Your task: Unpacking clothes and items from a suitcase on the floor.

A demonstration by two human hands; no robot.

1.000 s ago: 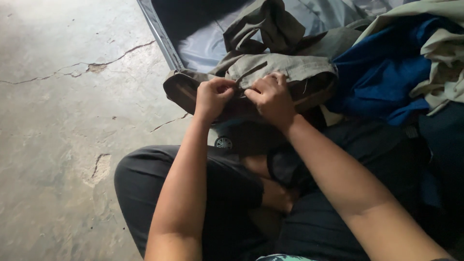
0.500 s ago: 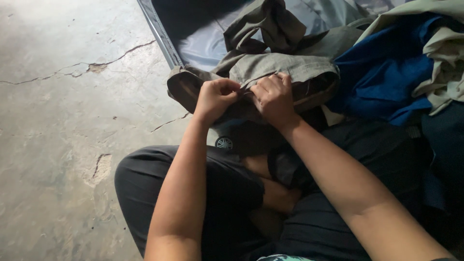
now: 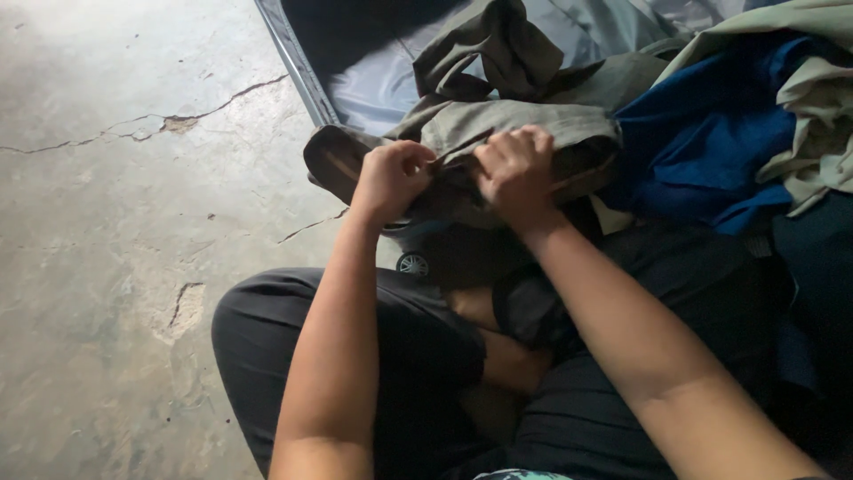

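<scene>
Olive-grey cloth, a folded garment, lies bunched across the person's knees at the near edge of an open suitcase. Both hands work on its near fold. Left hand: fingers curled tight into a fist, pinching a gather of the olive cloth at the garment's left part, thumb tucked against the fold. Right hand: likewise closed, knuckles up, gripping the same fold just beside the left hand; the two hands sit close together with a short ridge of cloth drawn between them. What lies under the fingertips is hidden by the cloth.

Left of the left hand, a brownish rolled end of the garment hangs out over the suitcase edge. Behind the garment, a second olive piece stands crumpled on the suitcase's pale grey-blue lining. Right of the garment, touching it, lies a deep blue cloth, and over that a pale khaki piece drapes toward the right edge of view.

Below the garment, the person's legs in dark trousers are folded cross-legged, with a small round emblem on dark fabric just under the left hand. Left of the suitcase spreads a bare concrete floor, cracked and chipped in places.
</scene>
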